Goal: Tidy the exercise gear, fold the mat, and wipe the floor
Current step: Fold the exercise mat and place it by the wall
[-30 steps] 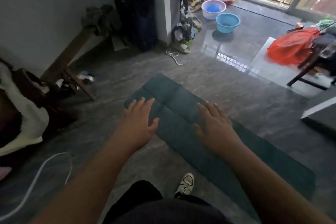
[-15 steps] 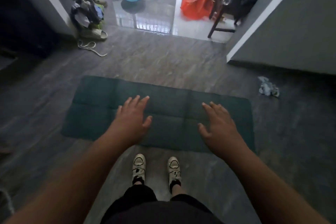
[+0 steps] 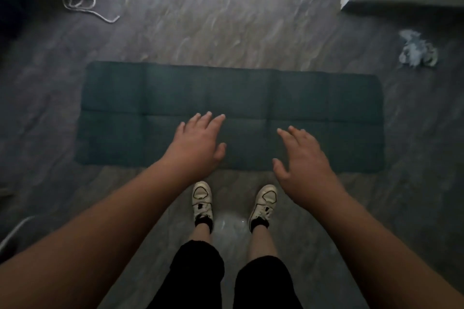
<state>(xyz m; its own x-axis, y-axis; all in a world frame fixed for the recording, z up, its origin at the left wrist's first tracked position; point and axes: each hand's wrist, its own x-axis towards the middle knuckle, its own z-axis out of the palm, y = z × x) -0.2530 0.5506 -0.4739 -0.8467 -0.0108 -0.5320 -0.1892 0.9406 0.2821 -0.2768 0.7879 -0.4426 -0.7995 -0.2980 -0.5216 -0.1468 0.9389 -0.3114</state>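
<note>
I stand at the near long edge of the mat (image 3: 231, 98), toes just short of it, so that I face it square and can bend down to take it along its length. My left hand (image 3: 194, 149) and right hand (image 3: 305, 170) are both stretched out in front of me, palms down, fingers spread and slack; each grip is wide and holds nothing. They look to hang above the mat's near half rather than rest on it, though from this angle I cannot be sure of the gap. I judge they are set apart like this to catch the edge at two places at once.

The mat lies flat and unfolded on the grey floor (image 3: 226, 32), crosswise before me. It is dark green, with one crease along its length and several across it. A crumpled pale cloth (image 3: 416, 49) lies off its far right corner, probably for the wiping.
</note>
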